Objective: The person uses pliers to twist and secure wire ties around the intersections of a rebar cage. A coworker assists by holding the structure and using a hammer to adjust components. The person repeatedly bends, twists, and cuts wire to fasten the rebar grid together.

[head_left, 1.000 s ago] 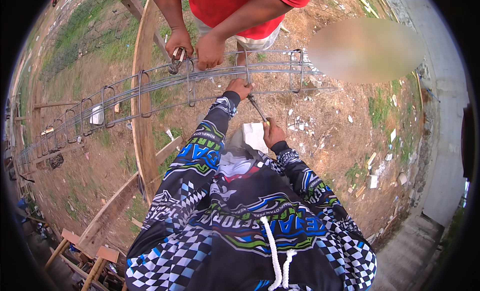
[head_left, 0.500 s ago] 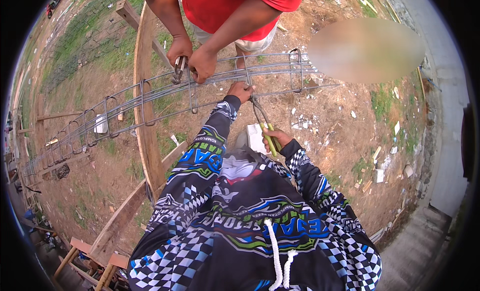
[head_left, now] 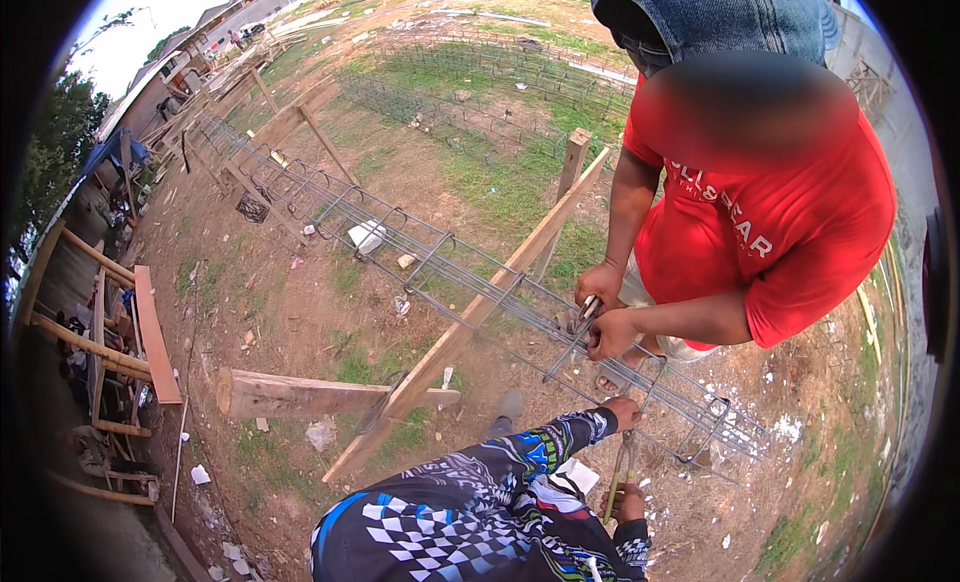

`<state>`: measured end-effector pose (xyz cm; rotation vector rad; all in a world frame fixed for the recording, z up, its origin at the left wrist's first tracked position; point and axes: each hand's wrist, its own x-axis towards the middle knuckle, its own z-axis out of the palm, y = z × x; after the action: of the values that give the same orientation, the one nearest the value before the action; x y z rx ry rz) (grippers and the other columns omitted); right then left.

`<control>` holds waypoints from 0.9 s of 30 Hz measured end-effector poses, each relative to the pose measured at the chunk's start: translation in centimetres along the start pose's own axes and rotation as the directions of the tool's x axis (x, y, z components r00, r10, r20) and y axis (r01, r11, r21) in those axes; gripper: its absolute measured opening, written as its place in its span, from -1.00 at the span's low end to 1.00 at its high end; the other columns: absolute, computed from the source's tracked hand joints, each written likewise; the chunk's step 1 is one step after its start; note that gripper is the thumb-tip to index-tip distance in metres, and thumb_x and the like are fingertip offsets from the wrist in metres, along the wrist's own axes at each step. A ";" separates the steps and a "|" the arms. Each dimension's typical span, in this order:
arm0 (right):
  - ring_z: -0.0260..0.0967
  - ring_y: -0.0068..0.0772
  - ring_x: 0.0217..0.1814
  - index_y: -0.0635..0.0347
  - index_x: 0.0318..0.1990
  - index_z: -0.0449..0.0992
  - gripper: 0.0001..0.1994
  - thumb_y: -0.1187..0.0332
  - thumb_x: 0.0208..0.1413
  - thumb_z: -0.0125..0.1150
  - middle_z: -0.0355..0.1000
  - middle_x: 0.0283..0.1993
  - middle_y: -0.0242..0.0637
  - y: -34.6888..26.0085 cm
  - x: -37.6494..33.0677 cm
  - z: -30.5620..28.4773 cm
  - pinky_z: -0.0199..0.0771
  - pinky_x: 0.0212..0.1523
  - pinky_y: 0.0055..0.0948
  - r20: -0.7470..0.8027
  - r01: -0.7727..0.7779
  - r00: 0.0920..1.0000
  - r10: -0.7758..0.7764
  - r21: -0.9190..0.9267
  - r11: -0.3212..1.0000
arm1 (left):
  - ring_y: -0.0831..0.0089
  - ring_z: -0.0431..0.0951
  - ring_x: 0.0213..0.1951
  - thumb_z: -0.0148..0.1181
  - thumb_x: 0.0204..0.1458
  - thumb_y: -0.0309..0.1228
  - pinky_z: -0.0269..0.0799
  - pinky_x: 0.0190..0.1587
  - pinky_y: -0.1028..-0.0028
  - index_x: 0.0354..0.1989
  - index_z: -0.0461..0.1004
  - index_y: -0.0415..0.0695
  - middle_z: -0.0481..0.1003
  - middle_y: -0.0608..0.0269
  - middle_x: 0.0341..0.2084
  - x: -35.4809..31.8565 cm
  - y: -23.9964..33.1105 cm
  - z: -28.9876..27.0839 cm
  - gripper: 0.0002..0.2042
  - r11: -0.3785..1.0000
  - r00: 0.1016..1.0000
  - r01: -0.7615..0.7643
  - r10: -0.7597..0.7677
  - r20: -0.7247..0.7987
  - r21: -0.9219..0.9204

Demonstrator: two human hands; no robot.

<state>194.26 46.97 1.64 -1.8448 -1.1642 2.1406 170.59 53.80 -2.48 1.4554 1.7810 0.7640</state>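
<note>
A long cage of thin steel rebar (head_left: 455, 269) with square stirrups runs across in front of me, from the far left to the near right. My left hand (head_left: 624, 413) is closed on the cage's near side, beside a stirrup (head_left: 652, 383). In my right hand (head_left: 628, 502) are pincers (head_left: 621, 469) with yellow-green handles, their jaws up against the near bar just below my left hand. Whether the jaws grip a tie wire is too small to tell. Opposite me, a person in a red shirt (head_left: 740, 222) works pliers (head_left: 590, 307) at another stirrup with both hands.
A wooden plank (head_left: 440, 347) on edge crosses under the cage, joined to a post (head_left: 566, 182) and a board (head_left: 310, 395). More rebar cages (head_left: 480, 82) lie on the grass beyond. Bamboo poles and boards (head_left: 155, 332) stand at the left; white debris litters the dirt.
My view has swung left and up, showing more of the yard and the other person. Both my hands stay at the same stirrup, the pincers still in the right one.
</note>
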 end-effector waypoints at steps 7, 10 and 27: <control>0.39 -0.06 -0.56 0.32 -0.09 0.33 -0.44 -0.10 0.28 -0.29 0.41 -0.44 -0.06 0.4 0.0 -2.6 0.48 -0.54 -0.06 0.161 -0.164 0.978 0.135 0.180 0.970 | 0.00 0.44 -0.32 0.17 0.05 -0.13 0.34 -0.21 0.17 -0.46 0.36 -0.19 0.41 0.02 -0.51 -9.0 4.6 0.7 -0.66 0.988 0.908 -0.149 0.123 -0.401 -0.033; 0.39 -0.12 -0.49 0.25 -0.17 0.37 -0.50 -0.08 0.25 -0.22 0.41 -0.45 -0.12 -0.1 -0.8 -1.7 0.46 -0.45 -0.14 0.292 -0.247 0.946 0.142 0.362 0.899 | 0.12 0.51 -0.39 0.20 -0.01 0.10 0.37 -0.30 0.22 -0.36 0.39 -0.25 0.44 0.06 -0.53 -10.2 6.1 2.4 -0.47 0.937 0.960 0.221 -0.258 -0.108 -0.272; 0.45 0.26 -0.30 0.34 -0.10 0.28 -0.52 0.07 0.06 0.15 0.46 -0.36 0.16 0.8 -5.8 3.9 0.43 -0.30 0.07 -0.189 0.052 0.803 -0.566 -0.923 0.381 | 0.30 0.43 -0.77 0.21 0.04 -0.07 0.38 -0.66 0.33 -0.77 0.38 -0.17 0.40 0.15 -0.81 -6.8 6.9 8.5 -0.52 0.156 0.744 0.501 -0.579 0.332 -0.851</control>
<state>192.74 41.51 5.86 -1.9456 -2.5113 0.6492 182.21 48.59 -0.83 -0.0443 1.3041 1.1194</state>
